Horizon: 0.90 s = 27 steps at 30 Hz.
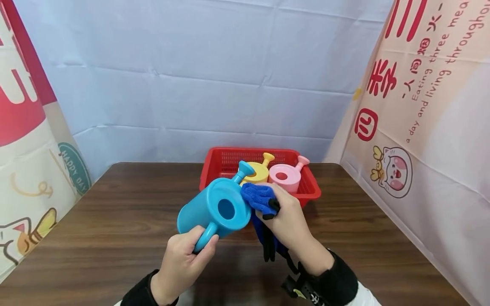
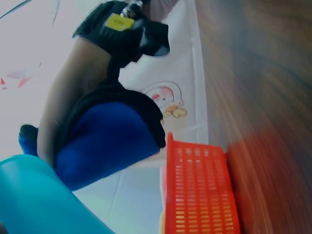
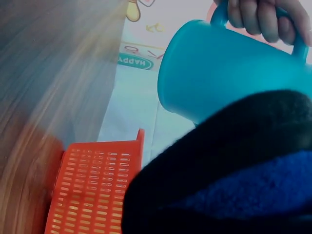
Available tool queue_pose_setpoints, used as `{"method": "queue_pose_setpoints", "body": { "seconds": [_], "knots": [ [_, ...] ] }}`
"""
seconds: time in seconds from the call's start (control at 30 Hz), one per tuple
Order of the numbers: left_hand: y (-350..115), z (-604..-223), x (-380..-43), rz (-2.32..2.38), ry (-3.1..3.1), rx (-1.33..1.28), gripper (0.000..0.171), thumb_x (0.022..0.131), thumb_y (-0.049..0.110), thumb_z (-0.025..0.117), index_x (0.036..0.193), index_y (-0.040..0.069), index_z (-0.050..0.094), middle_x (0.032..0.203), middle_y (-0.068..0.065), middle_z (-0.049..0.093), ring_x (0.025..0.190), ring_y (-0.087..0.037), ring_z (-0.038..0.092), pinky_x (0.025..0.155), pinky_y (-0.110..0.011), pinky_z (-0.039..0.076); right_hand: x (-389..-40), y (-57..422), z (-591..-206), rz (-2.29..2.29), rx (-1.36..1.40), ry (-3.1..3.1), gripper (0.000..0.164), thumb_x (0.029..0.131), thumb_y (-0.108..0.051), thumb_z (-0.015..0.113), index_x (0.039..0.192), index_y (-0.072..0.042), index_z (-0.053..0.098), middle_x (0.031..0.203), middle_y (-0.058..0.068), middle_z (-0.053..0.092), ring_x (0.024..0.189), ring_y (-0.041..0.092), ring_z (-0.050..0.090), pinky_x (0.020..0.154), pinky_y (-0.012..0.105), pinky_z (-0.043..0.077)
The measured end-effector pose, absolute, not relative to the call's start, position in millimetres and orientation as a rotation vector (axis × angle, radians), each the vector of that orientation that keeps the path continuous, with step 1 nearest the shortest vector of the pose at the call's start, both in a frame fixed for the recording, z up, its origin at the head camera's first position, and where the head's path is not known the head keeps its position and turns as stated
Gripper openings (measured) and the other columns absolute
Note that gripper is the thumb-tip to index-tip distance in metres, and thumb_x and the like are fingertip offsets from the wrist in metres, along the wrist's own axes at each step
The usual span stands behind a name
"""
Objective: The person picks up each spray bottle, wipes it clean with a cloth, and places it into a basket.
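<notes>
My left hand (image 1: 185, 259) grips the handle of a blue watering can (image 1: 214, 208), tilted and held above the table with its spout pointing away. In the right wrist view the fingers curl round that handle. A blue cloth with black edging (image 1: 260, 197) is in my right hand (image 1: 287, 216), bunched against the can's right side near the top; part of it hangs down below the hand. The cloth (image 2: 109, 141) also shows large in the left wrist view. Behind the hands, a yellow watering can (image 1: 257, 171) and a pink watering can (image 1: 285, 176) sit in a red basket (image 1: 218, 165).
The basket stands at the far edge of a dark wooden table (image 1: 126, 212). A pale blue sheet (image 1: 191, 85) hangs behind it. Printed cloths hang at the left (image 1: 30, 170) and right (image 1: 421, 127) sides.
</notes>
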<state>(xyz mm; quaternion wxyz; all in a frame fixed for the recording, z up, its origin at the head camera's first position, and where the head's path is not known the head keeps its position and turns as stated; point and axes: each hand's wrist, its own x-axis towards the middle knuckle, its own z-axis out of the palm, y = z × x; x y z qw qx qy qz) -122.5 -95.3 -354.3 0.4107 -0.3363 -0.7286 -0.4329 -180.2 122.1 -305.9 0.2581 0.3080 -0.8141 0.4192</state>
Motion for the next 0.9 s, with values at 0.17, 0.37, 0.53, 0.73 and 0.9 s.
{"method": "queue_pose_setpoints", "body": {
  "seconds": [0.17, 0.37, 0.53, 0.73, 0.9],
  "knots": [
    [-97, -357, -126, -1.049, -1.864, -0.817, 0.033, 0.093, 0.028, 0.058, 0.067, 0.013, 0.042, 0.054, 0.005, 0.031, 0.046, 0.002, 0.035, 0.045, -0.01, 0.034, -172, 120, -310, 1.039, 0.879, -2.184, 0.06, 0.061, 0.001, 0.085, 0.115, -0.006, 0.059, 0.108, 0.004, 0.064, 0.099, 0.019, 0.058, 0.081, 0.04, 0.051],
    [-99, -357, -131, -0.984, -1.899, -0.753, 0.034, 0.093, 0.03, 0.058, 0.067, 0.015, 0.041, 0.055, 0.006, 0.029, 0.046, 0.003, 0.032, 0.044, -0.01, 0.031, -154, 105, -311, 0.848, 1.039, -2.073, 0.061, 0.059, -0.009, 0.088, 0.113, -0.008, 0.06, 0.106, 0.003, 0.065, 0.098, 0.016, 0.058, 0.08, 0.036, 0.051],
    [-99, -360, -136, -0.946, -1.883, -0.763, 0.036, 0.095, 0.031, 0.054, 0.066, 0.014, 0.039, 0.055, 0.005, 0.026, 0.045, 0.003, 0.029, 0.044, -0.008, 0.027, -145, 98, -313, 0.768, 1.11, -1.982, 0.065, 0.058, -0.007, 0.088, 0.115, -0.007, 0.058, 0.108, 0.006, 0.064, 0.098, 0.018, 0.059, 0.081, 0.037, 0.051],
    [-97, -357, -132, -0.942, -1.922, -0.765, 0.035, 0.092, 0.033, 0.057, 0.066, 0.016, 0.043, 0.055, 0.009, 0.029, 0.046, 0.005, 0.03, 0.044, -0.009, 0.031, -160, 104, -313, 0.754, 1.031, -1.99, 0.064, 0.057, -0.007, 0.089, 0.113, -0.006, 0.06, 0.106, 0.006, 0.065, 0.096, 0.019, 0.06, 0.08, 0.038, 0.052],
    [-95, -357, -129, -0.977, -1.931, -0.776, 0.03, 0.088, 0.024, 0.066, 0.067, 0.018, 0.045, 0.055, 0.011, 0.033, 0.047, 0.007, 0.034, 0.046, -0.011, 0.037, -180, 110, -313, 0.83, 0.916, -2.068, 0.06, 0.058, -0.007, 0.088, 0.111, -0.004, 0.06, 0.105, 0.006, 0.065, 0.097, 0.02, 0.06, 0.085, 0.039, 0.049]
  ]
}}
